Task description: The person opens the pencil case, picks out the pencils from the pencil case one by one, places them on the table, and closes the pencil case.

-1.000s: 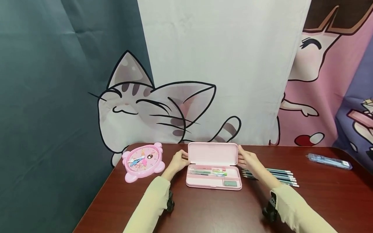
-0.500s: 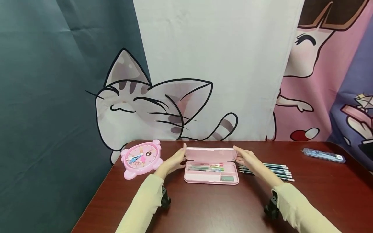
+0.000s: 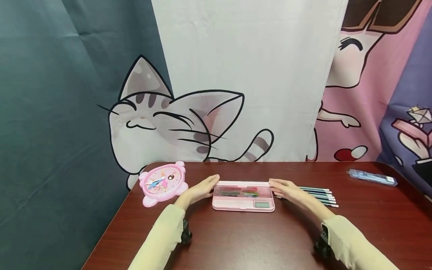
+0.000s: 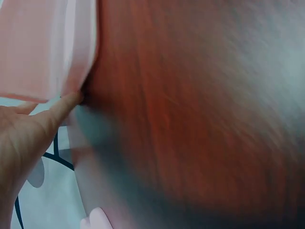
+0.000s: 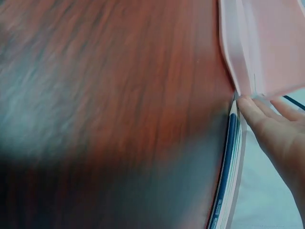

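Observation:
A pink pencil case lies mid-table, its lid tilted forward over the base at its back edge. Inside are several pens and a greenish-grey block in a small compartment. At the lid's left end is my left hand, fingers extended; in the left wrist view a fingertip touches the case's corner and another finger passes behind the lid. My right hand mirrors it at the right end, fingertips at the corner in the right wrist view, beside the pencils.
Several dark green pencils lie in a row right of the case, partly behind my right hand. A pink toy clock sits at the left. A blue slim pack lies at the far right. Printed curtain hangs behind the table.
The lid has swung from upright forward and down over the case, both hands moving down with it at its ends. The view has shifted slightly.

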A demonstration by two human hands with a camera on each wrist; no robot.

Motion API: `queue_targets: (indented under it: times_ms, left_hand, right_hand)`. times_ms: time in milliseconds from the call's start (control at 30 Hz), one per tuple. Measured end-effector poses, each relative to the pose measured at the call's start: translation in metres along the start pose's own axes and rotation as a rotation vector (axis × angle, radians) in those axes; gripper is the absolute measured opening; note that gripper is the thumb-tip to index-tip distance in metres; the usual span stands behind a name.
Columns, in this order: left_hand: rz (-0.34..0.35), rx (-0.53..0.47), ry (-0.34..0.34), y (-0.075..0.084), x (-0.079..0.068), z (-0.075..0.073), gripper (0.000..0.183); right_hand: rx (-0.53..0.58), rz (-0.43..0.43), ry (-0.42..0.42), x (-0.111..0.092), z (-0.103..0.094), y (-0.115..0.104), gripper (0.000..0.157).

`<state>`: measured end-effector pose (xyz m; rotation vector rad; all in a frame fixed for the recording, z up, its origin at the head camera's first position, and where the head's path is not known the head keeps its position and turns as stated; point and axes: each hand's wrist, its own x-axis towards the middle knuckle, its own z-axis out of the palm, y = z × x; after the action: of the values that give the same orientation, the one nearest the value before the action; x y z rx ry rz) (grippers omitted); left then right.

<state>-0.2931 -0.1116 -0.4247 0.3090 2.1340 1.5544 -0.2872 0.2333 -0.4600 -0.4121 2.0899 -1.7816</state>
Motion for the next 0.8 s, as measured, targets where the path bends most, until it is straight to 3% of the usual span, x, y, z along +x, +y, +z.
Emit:
queue_targets:
  times_ms: [100, 167, 333, 467, 700, 800]
  left_hand:
    - [0.017, 0.168, 0.039, -0.003, -0.007, -0.001, 0.079]
    - [0.02, 0.283, 0.051, -0.005, -0.012, -0.002, 0.082]
    - [0.06, 0.465, 0.023, -0.009, -0.016, 0.001, 0.094]
    - [0.101, 0.492, 0.02, -0.012, -0.016, 0.006, 0.094]
    - [0.097, 0.486, -0.005, -0.012, -0.018, 0.01, 0.096]
    - [0.142, 0.549, 0.021, -0.012, -0.018, 0.008, 0.094]
  right_hand:
    - [-0.205, 0.019, 0.027, -0.008, 0.013, -0.018, 0.073]
    - [-0.289, 0.031, 0.048, -0.012, 0.018, -0.023, 0.071]
    - [-0.465, -0.029, 0.05, -0.016, 0.029, -0.025, 0.089]
    - [-0.653, -0.074, 0.08, -0.02, 0.035, -0.025, 0.095]
    - [-0.778, -0.129, 0.067, -0.025, 0.041, -0.027, 0.097]
    - [-0.898, -0.199, 0.106, -0.022, 0.037, -0.026, 0.096]
